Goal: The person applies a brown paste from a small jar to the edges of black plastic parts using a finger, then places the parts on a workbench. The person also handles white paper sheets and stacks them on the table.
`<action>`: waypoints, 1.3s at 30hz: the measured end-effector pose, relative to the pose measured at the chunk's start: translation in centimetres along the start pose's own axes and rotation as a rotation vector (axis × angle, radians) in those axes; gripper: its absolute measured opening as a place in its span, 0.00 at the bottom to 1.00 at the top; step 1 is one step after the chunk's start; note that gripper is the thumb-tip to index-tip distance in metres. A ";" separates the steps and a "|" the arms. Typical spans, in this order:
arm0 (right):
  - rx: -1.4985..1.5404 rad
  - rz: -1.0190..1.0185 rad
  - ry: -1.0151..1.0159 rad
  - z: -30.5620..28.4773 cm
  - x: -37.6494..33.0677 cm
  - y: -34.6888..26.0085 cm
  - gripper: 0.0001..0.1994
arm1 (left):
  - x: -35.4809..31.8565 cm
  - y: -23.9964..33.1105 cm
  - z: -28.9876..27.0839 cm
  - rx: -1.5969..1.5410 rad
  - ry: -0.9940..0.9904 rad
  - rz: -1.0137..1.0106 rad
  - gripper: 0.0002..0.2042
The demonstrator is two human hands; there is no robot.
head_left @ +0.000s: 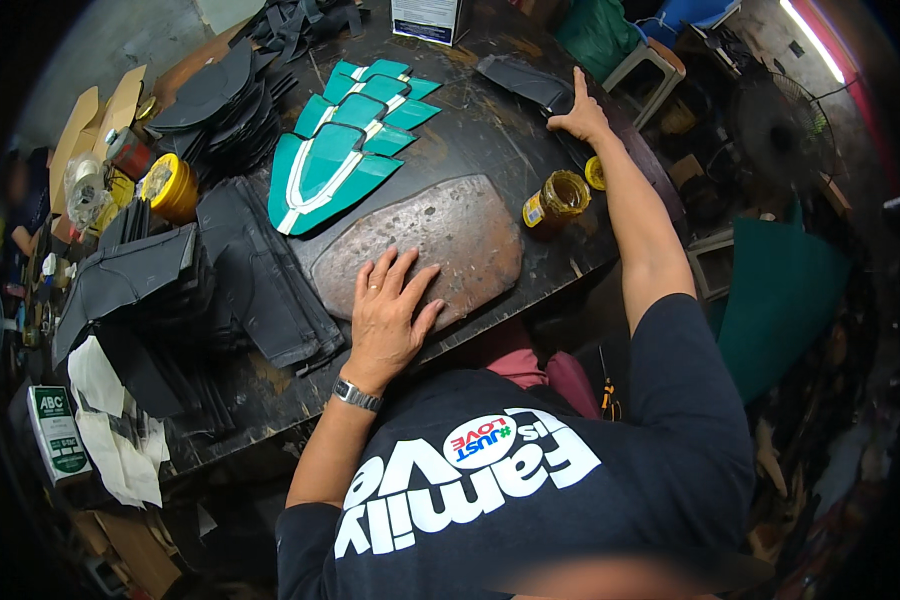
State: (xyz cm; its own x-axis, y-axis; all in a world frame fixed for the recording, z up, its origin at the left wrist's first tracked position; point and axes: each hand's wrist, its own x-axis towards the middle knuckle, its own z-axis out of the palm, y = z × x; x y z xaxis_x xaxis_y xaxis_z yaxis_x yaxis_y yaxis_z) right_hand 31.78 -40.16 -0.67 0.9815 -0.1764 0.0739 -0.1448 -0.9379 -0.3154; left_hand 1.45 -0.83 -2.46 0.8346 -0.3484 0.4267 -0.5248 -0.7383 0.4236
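My left hand point(388, 322) lies with spread fingers on a brown, worn, rounded flat slab point(470, 235) at the table's near edge. Stretched far to the right, my right hand point(583, 118) has its thumb and a finger apart. It is beside the end of some flat black cut pieces point(518, 82); whether it touches them I cannot tell. Between my arms stands an open jar of amber, glue-like stuff point(556, 203), with a yellow lid point(595, 173) close to my right forearm. Beyond the slab, several teal pieces with white stripes point(345, 150) overlap in a fan.
Stacks of black cut pieces point(135, 285) crowd the dark table's left side. Among them are a yellow tub point(173, 188) and a green-and-white can point(58, 432). A box-shaped container point(427, 20) stands at the far edge. Right of the table are a stool point(650, 80) and a fan point(785, 125).
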 end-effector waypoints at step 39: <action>0.533 -0.924 -0.135 -3.6 -29.1 -14.3 0.55 | -1.2 3.3 -5.3 -0.345 0.201 0.187 0.12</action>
State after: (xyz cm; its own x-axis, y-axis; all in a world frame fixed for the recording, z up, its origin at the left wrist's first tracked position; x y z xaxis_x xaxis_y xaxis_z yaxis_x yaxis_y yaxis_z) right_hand 4.78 -22.73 5.12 0.6933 0.5995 0.3998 0.7014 -0.4342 -0.5652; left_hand -2.19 0.24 2.65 0.6884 -0.3134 0.6541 -0.7176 -0.4251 0.5516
